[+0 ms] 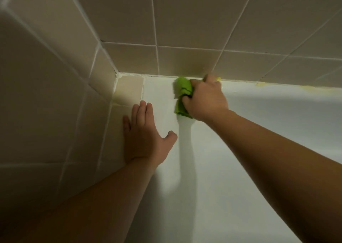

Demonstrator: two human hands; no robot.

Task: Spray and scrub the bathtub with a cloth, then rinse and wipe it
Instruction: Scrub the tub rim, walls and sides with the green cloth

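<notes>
Beige tile: side wall [46,87], glazed, pale grout, meeting the back wall [185,21] at a corner left of centre.

Left hand [146,133]: flat, fingers straight and together, thumb out to the right; palm pressed across the seam between tile and tub [240,168], seemingly as a brace. Holds nothing.

Cloth [183,93]: green, bunched, long axis running up-down along the tub's far rim, top end touching the caulk line under the back wall. Lies up and right of the left hand, apart from it, and directly under and left of the right hand.

Right hand [205,98]: fingers curled round the cloth, pressing it to the tub; arm reaches in from lower right. This is the working hand and the only one on the cloth.

Stain [262,84]: yellowish patches along the caulk, right of the right hand; likely the next stretch, calling for a stroke rightward along the rim.

Tub surface: white, smooth, matt sheen; wetness not discernible. Room: dim, tiled alcove. Step judged: scrubbing or wiping; which one cannot be told.
</notes>
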